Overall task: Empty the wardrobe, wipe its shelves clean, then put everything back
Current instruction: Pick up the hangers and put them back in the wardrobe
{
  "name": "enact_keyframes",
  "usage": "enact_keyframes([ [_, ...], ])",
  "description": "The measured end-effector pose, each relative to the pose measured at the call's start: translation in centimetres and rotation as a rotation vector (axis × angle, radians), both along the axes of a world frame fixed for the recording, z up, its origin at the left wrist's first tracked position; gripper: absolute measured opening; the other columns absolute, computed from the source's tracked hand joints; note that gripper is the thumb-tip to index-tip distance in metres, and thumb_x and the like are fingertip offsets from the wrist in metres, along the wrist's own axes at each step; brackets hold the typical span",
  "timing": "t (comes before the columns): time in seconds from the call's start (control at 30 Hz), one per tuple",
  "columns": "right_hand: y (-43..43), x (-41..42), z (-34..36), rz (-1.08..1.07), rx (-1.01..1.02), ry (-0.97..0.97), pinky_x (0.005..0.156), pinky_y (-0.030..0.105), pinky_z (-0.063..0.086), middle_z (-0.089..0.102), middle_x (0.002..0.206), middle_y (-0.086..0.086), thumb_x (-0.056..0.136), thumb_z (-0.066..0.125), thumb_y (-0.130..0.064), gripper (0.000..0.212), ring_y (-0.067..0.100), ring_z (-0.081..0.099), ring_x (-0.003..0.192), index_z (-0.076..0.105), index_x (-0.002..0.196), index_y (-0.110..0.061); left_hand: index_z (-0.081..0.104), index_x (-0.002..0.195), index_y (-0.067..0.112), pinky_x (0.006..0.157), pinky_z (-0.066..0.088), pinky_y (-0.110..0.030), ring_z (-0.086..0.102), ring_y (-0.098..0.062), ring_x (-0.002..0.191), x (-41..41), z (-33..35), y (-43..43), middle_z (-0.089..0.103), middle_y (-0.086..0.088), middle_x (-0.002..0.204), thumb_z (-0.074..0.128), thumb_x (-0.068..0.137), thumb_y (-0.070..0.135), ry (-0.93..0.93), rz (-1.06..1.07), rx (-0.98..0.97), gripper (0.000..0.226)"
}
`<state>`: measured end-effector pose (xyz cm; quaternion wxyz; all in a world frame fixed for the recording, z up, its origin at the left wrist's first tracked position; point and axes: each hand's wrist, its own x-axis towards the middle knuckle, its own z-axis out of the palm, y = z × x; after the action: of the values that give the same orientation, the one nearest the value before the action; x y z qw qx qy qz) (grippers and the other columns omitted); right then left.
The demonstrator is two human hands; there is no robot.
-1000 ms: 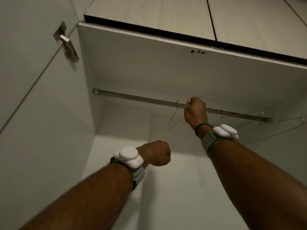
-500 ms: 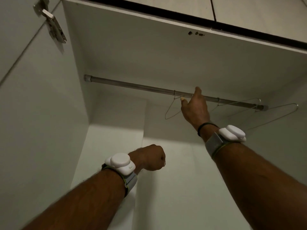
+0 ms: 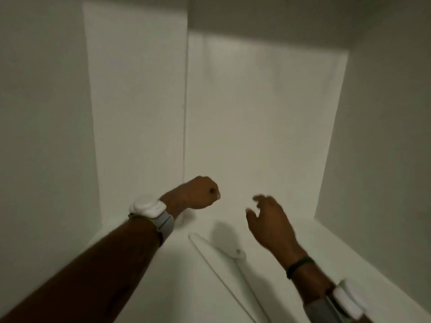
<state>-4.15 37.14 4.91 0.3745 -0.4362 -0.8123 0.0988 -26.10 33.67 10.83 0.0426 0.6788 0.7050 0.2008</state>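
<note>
White wardrobe (image 3: 256, 113); left hand (image 3: 198, 192) fisted, right hand (image 3: 268, 220) loosely spread, touching nothing.

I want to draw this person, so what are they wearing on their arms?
No sleeves at all. The left arm has a rounded white device on a grey strap with a yellowish edge. The right arm has a matching device and strap, plus a thin black band.

Wardrobe (image 3: 256, 113) white; wristband (image 3: 300, 266) black; wrist strap (image 3: 165, 223) grey
</note>
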Motion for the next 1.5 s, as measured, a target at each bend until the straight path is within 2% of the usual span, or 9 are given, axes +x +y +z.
enact_keyframes([
  [0.17, -1.2, 4.3, -15.5, -0.109, -0.276, -0.307, 0.096, 0.037, 0.043, 0.05, 0.133, 0.004, 0.102, 0.044, -0.05, 0.05, 0.024, 0.047, 0.119, 0.05, 0.139, -0.016, 0.058, 0.135, 0.014, 0.11, 0.034, -0.028, 0.048, -0.021, 0.133, 1.3, -17.6, -0.4, 0.055, -0.006, 0.14, 0.054, 0.102, 0.034, -0.139, 0.179, -0.156, 0.039],
  [0.27, -2.2, 5.8, -20.0, -0.082, -0.206, -0.345, 0.095, 0.042, 0.044, 0.058, 0.128, 0.004, 0.094, 0.053, -0.061, 0.051, 0.025, 0.051, 0.117, 0.064, 0.119, -0.018, 0.049, 0.144, 0.017, 0.115, 0.031, -0.032, 0.04, -0.022, 0.138, 3.1, -23.6, -0.7, 0.043, -0.003, 0.152, 0.05, 0.103, 0.039, -0.175, 0.258, -0.145, 0.046],
  [0.37, -1.8, 6.0, -21.7, -0.063, -0.097, -0.254, 0.09, 0.045, 0.048, 0.066, 0.12, 0.007, 0.089, 0.069, -0.044, 0.032, 0.029, 0.057, 0.112, 0.073, 0.107, -0.018, 0.053, 0.141, 0.02, 0.12, 0.026, -0.034, 0.036, -0.02, 0.143, 4.2, -26.4, -0.7, 0.043, -0.002, 0.154, 0.045, 0.104, 0.037, -0.101, 0.301, 0.01, 0.041],
  [0.47, -1.0, 5.7, -21.5, -0.105, -0.038, -0.137, 0.075, 0.04, 0.046, 0.068, 0.097, 0.007, 0.085, 0.072, -0.014, 0.001, 0.031, 0.061, 0.093, 0.073, 0.086, -0.014, 0.058, 0.134, 0.021, 0.117, 0.03, -0.033, 0.042, -0.02, 0.137, 4.0, -26.8, -0.3, 0.05, -0.001, 0.148, 0.047, 0.102, 0.036, -0.09, 0.323, 0.077, 0.037],
  [0.73, -1.5, 5.3, -21.3, -0.209, -0.061, -0.168, 0.064, 0.044, 0.046, 0.058, 0.082, 0.022, 0.065, 0.043, 0.0, 0.026, 0.04, 0.056, 0.076, 0.061, 0.084, 0.003, 0.064, 0.11, 0.021, 0.09, 0.046, -0.029, 0.056, -0.015, 0.109, 3.7, -27.1, -0.6, 0.058, 0.007, 0.12, 0.053, 0.098, 0.034, -0.078, 0.322, 0.169, 0.021],
  [0.9, -1.5, 5.9, -20.8, -0.117, -0.208, 0.058, 0.069, 0.042, 0.047, 0.06, 0.074, 0.013, 0.075, 0.042, 0.018, 0.029, 0.036, 0.06, 0.068, 0.051, 0.093, -0.003, 0.066, 0.105, 0.021, 0.086, 0.049, -0.031, 0.058, -0.015, 0.103, 4.2, -26.6, -1.2, 0.062, 0.007, 0.113, 0.056, 0.097, 0.035, -0.088, 0.345, 0.197, 0.019],
  [1.13, -3.3, 7.8, -18.9, 0.146, -0.37, 0.373, 0.054, 0.022, 0.053, 0.071, 0.096, -0.009, 0.105, 0.051, -0.02, 0.028, 0.016, 0.064, 0.048, 0.052, 0.132, -0.025, 0.067, 0.102, 0.021, 0.088, 0.051, -0.036, 0.059, -0.017, 0.1, 4.5, -26.3, -1.7, 0.064, 0.006, 0.108, 0.051, 0.097, 0.027, -0.108, 0.385, 0.226, 0.018],
  [1.3, -3.2, 8.0, -16.9, 0.139, -0.568, 0.497, 0.05, 0.018, 0.051, 0.076, 0.098, -0.005, 0.098, 0.065, -0.018, 0.027, 0.016, 0.057, 0.042, 0.067, 0.124, -0.014, 0.068, 0.104, 0.019, 0.089, 0.051, -0.034, 0.06, -0.016, 0.1, 4.4, -26.3, -1.6, 0.064, 0.005, 0.109, 0.051, 0.098, 0.025, -0.205, 0.362, 0.257, 0.018],
  [1.5, -3.7, 2.6, -8.5, 0.2, -0.276, 0.389, 0.053, 0.008, 0.046, 0.075, 0.095, -0.003, 0.1, 0.061, -0.021, 0.015, 0.012, 0.063, 0.044, 0.073, 0.103, -0.013, 0.07, 0.105, 0.018, 0.085, 0.045, -0.007, 0.062, -0.007, 0.089, 0.5, -22.0, -2.4, 0.066, 0.005, 0.114, 0.06, 0.094, 0.01, -0.548, 0.401, 0.346, 0.017],
])
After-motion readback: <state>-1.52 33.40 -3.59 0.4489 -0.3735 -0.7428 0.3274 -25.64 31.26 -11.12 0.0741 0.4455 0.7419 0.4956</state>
